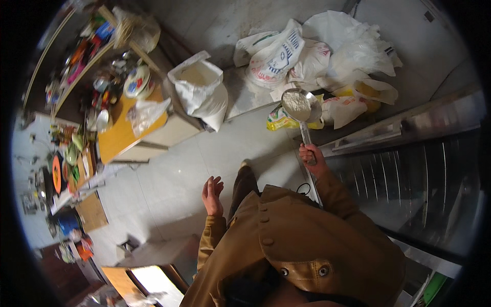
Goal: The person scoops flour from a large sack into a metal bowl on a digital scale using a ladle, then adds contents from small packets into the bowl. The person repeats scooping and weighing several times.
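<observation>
A metal ladle-like scoop [305, 132] is gripped by its handle in my right hand [312, 158]. White flour [297, 106] is heaped in its round bowl, held out in front of me above the floor. My left hand [212, 195] hangs over the floor tiles with nothing in it, its fingers slightly bent and apart. Ahead and to the left stands a white woven sack [205, 90] with its top open and pale contents inside. Just past the scoop lies a yellow printed plastic bag [281, 118], partly hidden by it.
Several white bags with printing [278, 57] lean against the far wall. A glass-fronted cabinet [391, 180] runs along my right. On the left are a wooden-topped counter [126, 134], crowded shelves and a lidded enamel pot [137, 81]. A cardboard box [145, 282] is at lower left.
</observation>
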`<state>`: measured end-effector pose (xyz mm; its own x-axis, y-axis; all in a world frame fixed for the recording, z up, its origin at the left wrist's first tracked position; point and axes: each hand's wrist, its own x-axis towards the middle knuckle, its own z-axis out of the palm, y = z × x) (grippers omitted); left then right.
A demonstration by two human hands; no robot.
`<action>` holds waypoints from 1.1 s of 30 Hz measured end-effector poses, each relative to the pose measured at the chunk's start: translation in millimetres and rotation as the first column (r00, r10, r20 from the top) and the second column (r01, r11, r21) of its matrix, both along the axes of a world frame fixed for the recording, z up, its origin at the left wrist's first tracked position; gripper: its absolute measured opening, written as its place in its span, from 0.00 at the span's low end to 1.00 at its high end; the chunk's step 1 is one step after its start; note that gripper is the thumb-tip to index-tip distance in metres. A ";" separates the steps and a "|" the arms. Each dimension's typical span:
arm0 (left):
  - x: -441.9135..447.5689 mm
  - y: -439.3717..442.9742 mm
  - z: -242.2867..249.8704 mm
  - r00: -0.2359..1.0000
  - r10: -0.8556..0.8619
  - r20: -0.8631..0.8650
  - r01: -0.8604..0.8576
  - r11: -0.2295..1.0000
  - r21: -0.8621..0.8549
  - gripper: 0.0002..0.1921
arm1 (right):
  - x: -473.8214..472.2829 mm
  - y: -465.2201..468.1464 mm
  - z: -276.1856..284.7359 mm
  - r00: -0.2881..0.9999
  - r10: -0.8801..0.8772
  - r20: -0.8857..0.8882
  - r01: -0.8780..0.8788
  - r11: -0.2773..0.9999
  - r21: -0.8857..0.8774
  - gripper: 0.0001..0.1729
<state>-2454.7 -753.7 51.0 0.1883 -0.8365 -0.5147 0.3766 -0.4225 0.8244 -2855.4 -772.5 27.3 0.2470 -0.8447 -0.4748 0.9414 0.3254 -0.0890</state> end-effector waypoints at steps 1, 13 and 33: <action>-2.1 -25.6 4.3 0.999 -0.040 0.009 0.040 0.999 -0.029 0.24 | -4.3 -10.7 -8.1 0.999 -0.033 -0.003 0.033 0.999 0.017 0.08; -82.0 -261.0 35.7 0.817 -0.535 0.217 0.567 0.814 -0.129 0.26 | -65.4 -138.9 -137.8 0.952 -0.251 0.174 0.241 0.967 0.079 0.10; -327.0 -439.4 11.4 0.459 -0.824 0.332 0.873 0.488 0.006 0.19 | -197.9 -277.6 -189.3 0.920 -0.322 0.224 0.301 0.946 0.122 0.06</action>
